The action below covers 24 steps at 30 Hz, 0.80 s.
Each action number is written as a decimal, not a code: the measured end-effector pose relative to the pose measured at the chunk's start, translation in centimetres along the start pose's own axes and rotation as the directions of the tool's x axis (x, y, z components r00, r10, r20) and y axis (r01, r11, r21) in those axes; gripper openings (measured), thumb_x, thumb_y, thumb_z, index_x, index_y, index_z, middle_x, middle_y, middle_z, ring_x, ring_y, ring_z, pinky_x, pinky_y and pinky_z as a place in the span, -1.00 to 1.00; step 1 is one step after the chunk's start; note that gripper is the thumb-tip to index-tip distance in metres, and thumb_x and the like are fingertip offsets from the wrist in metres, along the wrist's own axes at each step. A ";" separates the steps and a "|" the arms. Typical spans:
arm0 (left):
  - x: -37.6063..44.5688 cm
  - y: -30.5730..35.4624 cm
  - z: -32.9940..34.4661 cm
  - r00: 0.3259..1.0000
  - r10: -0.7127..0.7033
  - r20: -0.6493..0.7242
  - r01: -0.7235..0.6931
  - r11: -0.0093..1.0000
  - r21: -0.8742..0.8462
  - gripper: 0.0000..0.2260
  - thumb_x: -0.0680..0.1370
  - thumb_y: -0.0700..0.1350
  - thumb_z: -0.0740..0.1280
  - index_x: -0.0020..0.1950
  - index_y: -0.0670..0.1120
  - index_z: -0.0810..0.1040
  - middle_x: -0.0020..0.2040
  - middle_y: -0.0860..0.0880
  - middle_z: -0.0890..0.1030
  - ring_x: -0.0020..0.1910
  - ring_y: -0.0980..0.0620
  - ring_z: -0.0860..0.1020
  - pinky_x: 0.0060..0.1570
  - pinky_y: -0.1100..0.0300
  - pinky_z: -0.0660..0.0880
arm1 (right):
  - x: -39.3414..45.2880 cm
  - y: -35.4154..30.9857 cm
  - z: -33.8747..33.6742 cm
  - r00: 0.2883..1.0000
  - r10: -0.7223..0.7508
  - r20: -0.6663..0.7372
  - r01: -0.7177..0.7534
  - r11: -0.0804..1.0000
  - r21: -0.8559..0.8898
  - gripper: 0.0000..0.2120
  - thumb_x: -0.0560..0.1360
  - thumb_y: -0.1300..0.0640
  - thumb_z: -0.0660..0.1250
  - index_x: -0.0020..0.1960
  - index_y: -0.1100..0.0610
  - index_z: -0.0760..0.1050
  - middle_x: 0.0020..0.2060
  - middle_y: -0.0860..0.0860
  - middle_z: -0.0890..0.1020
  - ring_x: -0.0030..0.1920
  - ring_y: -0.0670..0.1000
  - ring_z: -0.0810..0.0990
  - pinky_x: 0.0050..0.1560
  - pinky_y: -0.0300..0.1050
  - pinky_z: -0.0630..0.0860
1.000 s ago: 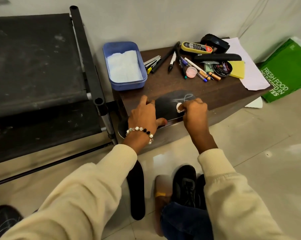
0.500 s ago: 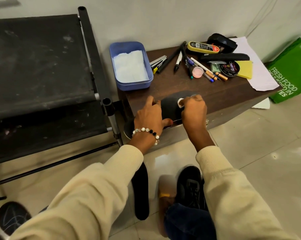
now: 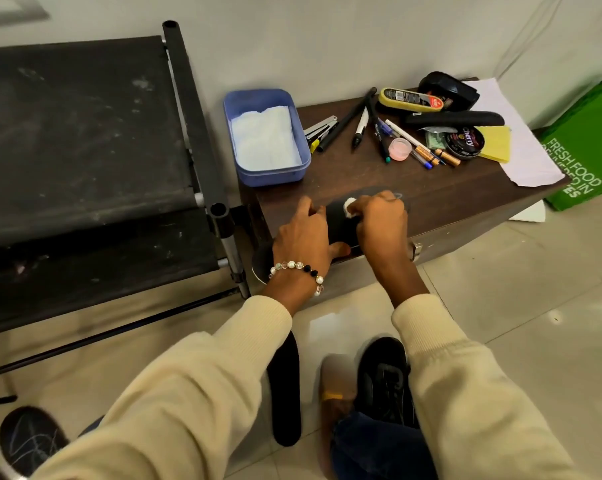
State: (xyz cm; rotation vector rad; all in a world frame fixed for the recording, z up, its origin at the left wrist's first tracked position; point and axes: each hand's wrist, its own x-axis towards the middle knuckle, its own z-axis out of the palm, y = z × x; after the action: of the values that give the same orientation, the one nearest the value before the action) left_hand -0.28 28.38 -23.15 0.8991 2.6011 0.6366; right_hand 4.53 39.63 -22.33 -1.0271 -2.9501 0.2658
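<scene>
Your left hand [image 3: 304, 237] rests on the black insole [image 3: 339, 221]. Its fingers are spread over the top face and its thumb is hooked at the near edge, so the hand grips the insole and holds it down on the table [image 3: 362, 174]. The insole lies flat at the table's front edge. One rounded end overhangs the edge beside your left wrist, and the other end reaches just past your right hand [image 3: 379, 220].

Your right hand is closed in a pinch on a white pad [image 3: 350, 205]. The pad touches the insole's top face, just to the right of your left fingertips. The two hands are close together but not touching.

Beyond your left hand, a blue tub [image 3: 268, 176] stands on the table's far left corner, with white tissue [image 3: 265, 140] inside it. Beyond your right hand, well apart from it, lie:
- a spread of pens [image 3: 360, 128]
- a small pink jar [image 3: 400, 148]
- a round polish tin [image 3: 466, 143]
- a sheet of paper [image 3: 528, 161], further right

On the floor below your wrists, a second insole [image 3: 285, 386] lies beside a black shoe [image 3: 384, 379]. Far to the right of your right hand, a green bag [image 3: 583, 147] leans against the wall.
</scene>
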 end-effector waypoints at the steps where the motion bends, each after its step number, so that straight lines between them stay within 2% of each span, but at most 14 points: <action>1: 0.0 0.0 0.1 1.000 0.000 -0.007 0.000 1.000 -0.005 -0.50 0.44 0.11 0.46 0.30 -0.09 0.48 0.32 -0.03 0.33 0.05 -0.12 0.54 -0.02 0.05 0.53 | -0.1 -0.3 0.4 0.999 -0.044 -0.005 0.044 0.999 0.011 -0.69 0.49 0.26 0.31 0.23 0.12 0.53 0.17 0.16 0.48 0.13 0.11 0.51 0.13 -0.11 0.43; 4: 0.0 -0.1 0.1 1.000 -0.003 -0.024 0.003 1.000 -0.001 -0.54 0.45 0.10 0.46 0.26 -0.09 0.51 0.33 -0.03 0.33 0.04 -0.15 0.55 -0.04 0.02 0.54 | 0.2 -0.6 0.8 0.995 -0.096 -0.021 0.096 0.995 0.020 -0.70 0.49 0.27 0.28 0.19 0.08 0.56 0.13 0.15 0.51 0.07 0.12 0.53 0.07 -0.12 0.42; 10: 0.1 -0.1 -0.1 1.000 0.013 0.005 -0.013 1.000 0.014 -0.44 0.44 0.11 0.45 0.36 -0.10 0.43 0.30 -0.03 0.33 0.09 -0.08 0.51 0.01 0.10 0.51 | 1.8 0.8 -0.2 0.994 0.091 -0.058 -0.093 0.995 -0.033 -0.68 0.52 0.27 0.28 0.27 0.16 0.50 0.20 0.20 0.47 0.12 0.14 0.52 0.15 -0.05 0.49; 13: 0.2 0.0 -0.1 1.000 0.002 0.017 -0.002 1.000 -0.001 -0.46 0.44 0.10 0.46 0.33 -0.09 0.45 0.30 -0.03 0.33 0.07 -0.08 0.52 -0.01 0.10 0.49 | 1.2 -0.2 -0.1 0.998 0.035 -0.058 -0.038 0.998 -0.053 -0.71 0.54 0.28 0.26 0.25 0.20 0.50 0.18 0.20 0.47 0.10 0.13 0.52 0.12 -0.11 0.45; 16: 0.2 -0.1 0.0 1.000 -0.005 0.006 0.005 1.000 -0.004 -0.51 0.43 0.12 0.47 0.27 -0.08 0.49 0.31 -0.03 0.33 0.05 -0.10 0.54 -0.07 0.07 0.49 | 0.9 -1.0 0.1 0.995 -0.082 -0.050 0.081 0.996 -0.025 -0.72 0.52 0.27 0.25 0.21 0.12 0.55 0.11 0.15 0.53 0.06 0.11 0.53 0.08 -0.11 0.43; 17: 0.2 -0.1 0.0 1.000 -0.001 0.000 0.001 1.000 0.000 -0.50 0.42 0.12 0.47 0.26 -0.08 0.49 0.30 -0.03 0.34 0.04 -0.11 0.54 -0.08 0.06 0.49 | 0.9 -1.0 0.1 0.993 -0.109 -0.034 0.109 0.994 0.014 -0.72 0.52 0.28 0.25 0.18 0.11 0.57 0.08 0.13 0.57 0.06 0.10 0.53 0.09 -0.13 0.41; 18: 0.2 -0.1 0.1 1.000 0.004 -0.001 -0.004 1.000 0.003 -0.50 0.42 0.12 0.48 0.26 -0.08 0.49 0.28 -0.03 0.35 0.04 -0.12 0.54 -0.09 0.05 0.49 | 0.9 -0.9 -0.1 0.994 -0.093 -0.049 0.098 0.986 0.134 -0.74 0.52 0.30 0.26 0.14 0.11 0.60 0.05 0.09 0.61 0.06 0.06 0.55 0.11 -0.16 0.41; 19: 0.2 -0.2 0.1 1.000 0.007 -0.002 -0.007 1.000 0.005 -0.49 0.42 0.12 0.48 0.26 -0.08 0.49 0.28 -0.03 0.35 0.04 -0.11 0.54 -0.08 0.05 0.49 | 0.8 -0.8 -0.5 0.997 -0.025 -0.072 0.048 0.944 0.327 -0.77 0.50 0.30 0.30 0.09 0.11 0.62 0.01 0.05 0.65 0.03 -0.01 0.57 0.11 -0.22 0.43; 20: 0.2 -0.2 0.1 1.000 0.010 0.000 -0.010 1.000 0.008 -0.48 0.42 0.13 0.47 0.27 -0.09 0.49 0.28 -0.03 0.34 0.05 -0.11 0.53 -0.07 0.05 0.49 | 0.8 -0.5 -0.9 0.994 0.075 -0.079 -0.020 0.836 0.549 -0.79 0.49 0.30 0.34 0.05 0.10 0.63 -0.02 0.00 0.66 0.00 -0.07 0.59 0.12 -0.24 0.47; 21: 0.2 -0.2 0.1 1.000 0.012 0.002 -0.012 1.000 0.013 -0.47 0.42 0.14 0.47 0.28 -0.10 0.48 0.29 -0.03 0.34 0.07 -0.11 0.53 -0.05 0.05 0.49 | 0.8 0.0 -1.3 0.983 0.174 -0.060 -0.075 0.676 0.733 -0.80 0.48 0.30 0.36 0.03 0.09 0.63 -0.05 -0.04 0.66 -0.01 -0.10 0.61 0.13 -0.18 0.52; 23: 0.3 -0.3 0.1 1.000 0.014 0.013 -0.015 1.000 0.013 -0.43 0.43 0.15 0.45 0.33 -0.10 0.45 0.30 -0.03 0.32 0.08 -0.10 0.52 -0.03 0.06 0.49 | 0.7 0.8 -1.7 0.961 0.268 0.072 -0.164 0.339 0.926 -0.79 0.48 0.35 0.33 0.03 0.11 0.60 -0.06 -0.04 0.66 -0.01 -0.07 0.64 0.07 -0.05 0.59; 24: 0.3 -0.3 0.0 1.000 0.015 0.016 -0.016 1.000 0.007 -0.42 0.43 0.15 0.45 0.35 -0.10 0.44 0.29 -0.02 0.32 0.08 -0.09 0.51 -0.03 0.07 0.48 | 0.7 1.0 -1.9 0.956 0.260 0.137 -0.197 0.222 0.955 -0.78 0.49 0.38 0.31 0.04 0.13 0.58 -0.06 -0.02 0.65 -0.01 -0.04 0.64 0.04 -0.03 0.61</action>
State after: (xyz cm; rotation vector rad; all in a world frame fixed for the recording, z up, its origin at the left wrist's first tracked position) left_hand -0.62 28.37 -23.37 0.9235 2.5860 0.6224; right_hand 4.71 41.15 -20.69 -1.0934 -1.7650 1.7449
